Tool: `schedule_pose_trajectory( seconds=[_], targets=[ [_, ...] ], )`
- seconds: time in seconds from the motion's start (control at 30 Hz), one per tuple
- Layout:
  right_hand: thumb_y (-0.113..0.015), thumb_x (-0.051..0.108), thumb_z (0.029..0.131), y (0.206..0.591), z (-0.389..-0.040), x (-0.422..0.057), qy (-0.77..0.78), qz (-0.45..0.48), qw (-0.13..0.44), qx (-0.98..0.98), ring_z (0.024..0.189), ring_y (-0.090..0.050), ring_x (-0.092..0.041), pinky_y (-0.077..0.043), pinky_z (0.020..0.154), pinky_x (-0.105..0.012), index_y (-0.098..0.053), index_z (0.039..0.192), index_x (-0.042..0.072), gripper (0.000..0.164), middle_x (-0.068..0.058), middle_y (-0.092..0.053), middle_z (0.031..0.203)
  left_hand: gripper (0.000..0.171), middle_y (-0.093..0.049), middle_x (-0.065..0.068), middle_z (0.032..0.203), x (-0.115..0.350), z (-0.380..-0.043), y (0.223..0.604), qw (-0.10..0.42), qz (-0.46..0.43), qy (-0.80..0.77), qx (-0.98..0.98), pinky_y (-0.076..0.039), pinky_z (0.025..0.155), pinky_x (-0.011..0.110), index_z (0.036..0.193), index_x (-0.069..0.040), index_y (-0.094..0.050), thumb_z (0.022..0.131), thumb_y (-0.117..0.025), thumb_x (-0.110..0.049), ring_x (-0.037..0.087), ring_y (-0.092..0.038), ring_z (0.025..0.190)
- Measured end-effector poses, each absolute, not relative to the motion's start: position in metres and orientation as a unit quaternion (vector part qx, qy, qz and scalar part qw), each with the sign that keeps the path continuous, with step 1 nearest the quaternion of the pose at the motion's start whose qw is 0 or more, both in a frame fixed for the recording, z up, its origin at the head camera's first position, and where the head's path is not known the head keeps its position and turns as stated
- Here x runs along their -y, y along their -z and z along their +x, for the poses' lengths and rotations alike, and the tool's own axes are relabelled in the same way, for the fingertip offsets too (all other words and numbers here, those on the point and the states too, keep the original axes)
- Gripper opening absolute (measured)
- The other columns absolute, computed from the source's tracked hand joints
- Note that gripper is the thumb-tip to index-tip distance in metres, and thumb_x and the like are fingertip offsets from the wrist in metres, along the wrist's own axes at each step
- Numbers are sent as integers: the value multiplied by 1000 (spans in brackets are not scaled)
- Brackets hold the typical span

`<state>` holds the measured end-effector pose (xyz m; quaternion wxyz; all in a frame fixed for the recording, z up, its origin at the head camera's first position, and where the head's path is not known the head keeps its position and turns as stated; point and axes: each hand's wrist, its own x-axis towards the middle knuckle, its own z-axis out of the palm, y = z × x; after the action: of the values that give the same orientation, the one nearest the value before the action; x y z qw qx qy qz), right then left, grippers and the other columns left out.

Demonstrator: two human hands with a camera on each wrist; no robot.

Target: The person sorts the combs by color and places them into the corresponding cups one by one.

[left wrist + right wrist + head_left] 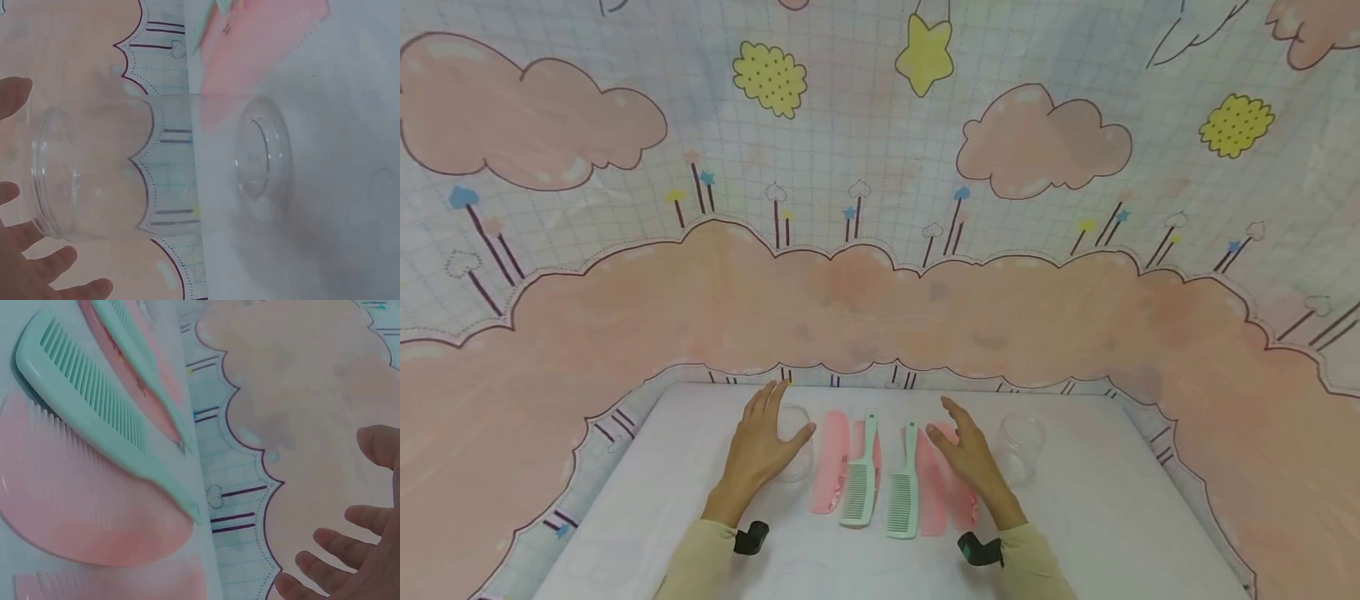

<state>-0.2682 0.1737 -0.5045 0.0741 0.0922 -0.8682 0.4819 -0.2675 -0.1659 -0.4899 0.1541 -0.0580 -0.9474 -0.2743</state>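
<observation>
My left hand (pixel 767 437) is spread at a clear plastic jar (pixel 797 467), thumb on one side and fingers on the other. In the left wrist view the jar (pixel 259 156) stands on the white table, the fingers near its rim; whether they touch it I cannot tell. My right hand (pixel 966 450) hovers with loosely spread fingers over the right-hand pink combs (pixel 932 492), holding nothing. Two mint-green handled combs (pixel 902 504) lie in the middle, handles away from me, partly over pink combs. Another pink comb (pixel 830 462) lies nearest the jar.
A second clear jar (pixel 1021 446) stands right of the combs, beyond my right hand. The white table (pixel 850 571) ends at the back against a cloud-patterned cloth (pixel 880 317). Dark wrist cameras (pixel 981 550) sit on both wrists.
</observation>
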Motion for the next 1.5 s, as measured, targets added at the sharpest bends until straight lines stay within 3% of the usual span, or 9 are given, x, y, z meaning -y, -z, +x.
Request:
schedule_pose_trajectory(
  seconds=[0.23, 0.6, 0.9, 1.13, 1.5],
  targets=[
    [-66, 28, 93, 513, -269, -166, -487, 78, 79, 866, 132, -49, -38, -47, 102, -54, -40, 148, 6, 64, -19, -50, 145, 92, -30, 16, 158, 173, -264, 500, 127, -41, 310, 941, -42, 98, 69, 155, -16, -21, 84, -70, -50, 42, -36, 140],
    [-68, 21, 90, 527, -272, -157, -502, 37, 68, 861, 122, -56, -38, -52, 95, -50, -44, 144, 4, 60, -20, -58, 135, 107, -35, 19, 156, 182, -264, 514, 87, -20, 393, 915, -35, 110, 63, 155, -9, -17, 77, -79, -48, 43, -40, 139],
    [-75, 22, 84, 537, -277, -150, -505, 2, 68, 860, 117, -61, -37, -52, 95, -49, -50, 139, 3, 63, -19, -63, 128, 98, -43, 30, 146, 187, -258, 529, 70, -22, 423, 903, -41, 106, 61, 150, 2, -25, 79, -80, -39, 48, -45, 133],
    [-79, 17, 81, 541, -279, -146, -498, -8, 76, 864, 109, -65, -37, -55, 90, -47, -54, 133, 0, 60, -21, -66, 119, 92, -47, 24, 146, 189, -257, 539, 72, -33, 459, 885, -47, 102, 55, 149, -4, -27, 80, -80, -34, 48, -48, 130],
    [-82, 18, 77, 542, -281, -141, -473, -24, 85, 877, 93, -67, -27, -56, 78, -40, -64, 120, -1, 50, -13, -71, 101, 92, -50, 20, 145, 187, -255, 539, 65, -29, 460, 885, -49, 101, 52, 150, -5, -26, 81, -79, -35, 46, -49, 129]
  ],
)
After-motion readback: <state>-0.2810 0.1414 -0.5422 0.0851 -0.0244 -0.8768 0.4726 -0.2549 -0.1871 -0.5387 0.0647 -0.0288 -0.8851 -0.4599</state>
